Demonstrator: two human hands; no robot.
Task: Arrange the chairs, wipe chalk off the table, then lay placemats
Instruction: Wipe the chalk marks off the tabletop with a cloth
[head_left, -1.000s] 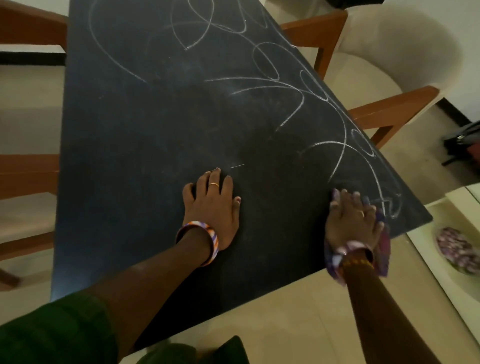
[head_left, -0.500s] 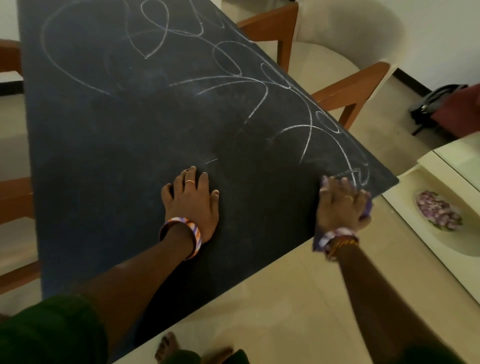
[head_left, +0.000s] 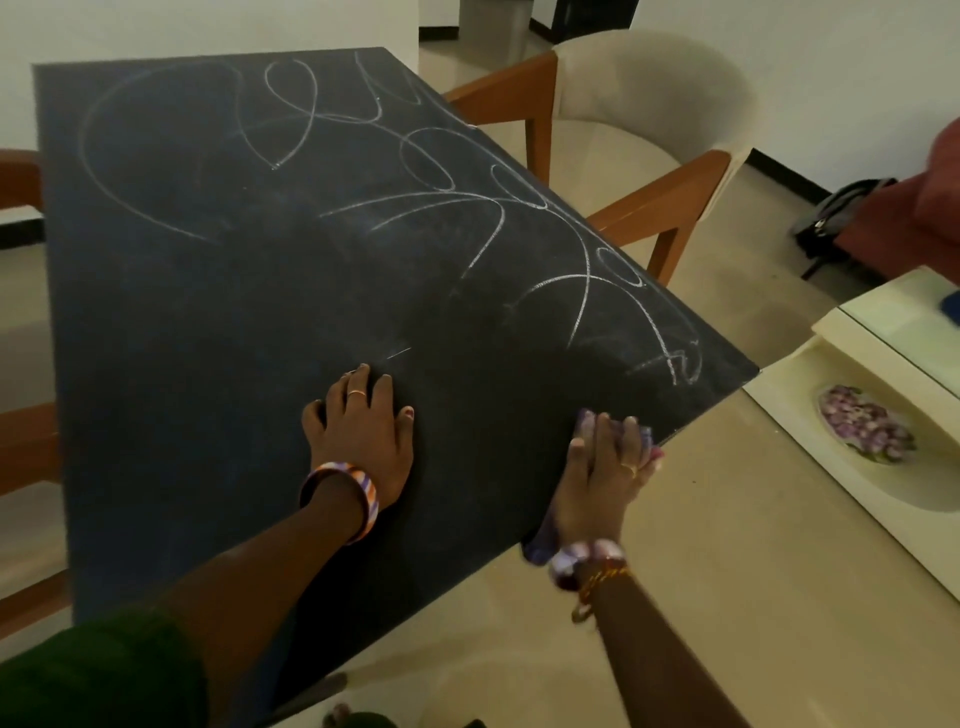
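A dark table (head_left: 208, 312) carries white chalk scribbles (head_left: 493, 208) over its far and right parts. My left hand (head_left: 363, 436) lies flat on the tabletop near the front, fingers straight. My right hand (head_left: 597, 478) presses a purple cloth (head_left: 644, 435) onto the table's near right edge, fingers stretched over it. The cloth shows past my fingertips and under my wrist. The chalk squiggle (head_left: 675, 358) by the right corner lies beyond the cloth.
A cream chair with wooden arms (head_left: 649, 130) stands at the table's right side. Wooden chair parts (head_left: 21, 441) show at the left. A low cream table with a dish of purple pieces (head_left: 867, 423) is at the right, a dark bag (head_left: 841, 213) behind it.
My right hand slid with the cloth back along the near edge, away from the corner squiggle. My left hand stayed flat in place. The view widened and shifted.
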